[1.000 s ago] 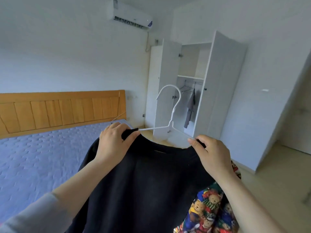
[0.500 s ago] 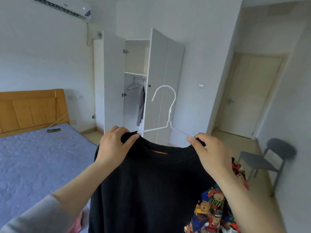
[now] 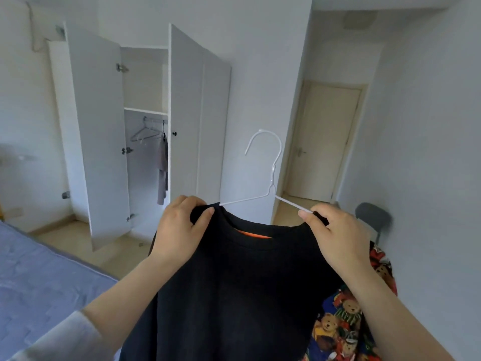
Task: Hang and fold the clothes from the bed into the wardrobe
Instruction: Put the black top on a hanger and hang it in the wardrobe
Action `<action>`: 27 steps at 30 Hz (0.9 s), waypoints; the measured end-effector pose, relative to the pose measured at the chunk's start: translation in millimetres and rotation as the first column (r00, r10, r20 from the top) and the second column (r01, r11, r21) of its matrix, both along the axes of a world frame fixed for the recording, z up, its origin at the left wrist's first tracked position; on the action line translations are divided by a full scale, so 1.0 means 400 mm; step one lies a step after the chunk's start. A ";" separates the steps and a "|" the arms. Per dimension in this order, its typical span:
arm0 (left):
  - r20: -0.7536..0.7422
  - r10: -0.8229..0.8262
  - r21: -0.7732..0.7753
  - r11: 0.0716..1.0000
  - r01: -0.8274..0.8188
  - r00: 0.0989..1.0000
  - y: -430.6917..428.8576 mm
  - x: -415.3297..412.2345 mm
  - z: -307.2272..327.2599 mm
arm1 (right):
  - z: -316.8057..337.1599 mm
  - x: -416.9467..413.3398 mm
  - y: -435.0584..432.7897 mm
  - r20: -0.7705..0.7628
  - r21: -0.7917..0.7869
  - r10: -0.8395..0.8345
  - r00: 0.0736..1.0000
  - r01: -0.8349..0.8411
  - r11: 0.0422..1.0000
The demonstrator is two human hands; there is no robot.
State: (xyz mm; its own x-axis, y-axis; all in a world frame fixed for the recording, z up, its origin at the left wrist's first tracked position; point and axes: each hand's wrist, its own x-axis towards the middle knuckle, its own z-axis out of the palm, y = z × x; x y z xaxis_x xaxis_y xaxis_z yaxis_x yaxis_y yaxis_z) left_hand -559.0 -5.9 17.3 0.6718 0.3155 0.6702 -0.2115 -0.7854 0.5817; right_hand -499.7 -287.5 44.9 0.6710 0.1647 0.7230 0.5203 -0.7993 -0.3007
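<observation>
Fingers (image 3: 204, 214) work both shoulders of the black top (image 3: 234, 295), held up in the air on a white wire hanger (image 3: 273, 175); bed (image 3: 39, 282) at lower left, open wardrobe (image 3: 187, 113) well apart, ahead and left. Step in hand, as I judge it: seating the top on the hanger before carrying it over. To do it well: draw each shoulder fully over its wire arm, keep the neckline centred under the hook, keep the hanger level so the cloth cannot slide off one end. The rail (image 3: 154, 120) carries empty hangers (image 3: 143, 135) and a grey garment (image 3: 162, 168). Left hand (image 3: 179, 230): fingers curled, thumb and forefinger pinching the shoulder cloth where the wire goes in. Right hand (image 3: 335, 235): thumb and forefinger pinched on the other shoulder's cloth at the wire arm, remaining fingers curled. Neither hand spread. Bear-print cloth (image 3: 343, 321) shows lower right, behind the top.
</observation>
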 end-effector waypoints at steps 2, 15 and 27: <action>-0.010 -0.026 0.008 1.000 0.026 1.000 0.012 0.070 -0.006 | -0.007 0.050 0.006 -0.015 0.018 -0.006 1.000 0.006 1.000; -0.024 -0.064 0.031 0.997 0.065 0.998 -0.055 0.535 -0.045 | -0.064 0.487 -0.055 -0.095 0.091 -0.019 0.995 0.028 0.995; -0.028 0.018 -0.010 1.000 -0.019 0.999 -0.081 0.929 -0.059 | -0.049 0.931 -0.071 -0.019 0.041 0.031 0.999 -0.031 0.999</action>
State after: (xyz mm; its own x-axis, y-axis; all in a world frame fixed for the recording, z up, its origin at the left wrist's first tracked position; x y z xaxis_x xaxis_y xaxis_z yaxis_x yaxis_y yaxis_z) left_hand -187.3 -38.3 -6.3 0.6840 0.3349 0.6480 -0.1806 -0.7829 0.5953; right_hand -127.4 -315.8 25.1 0.6799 0.1563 0.7165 0.5384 -0.7697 -0.3430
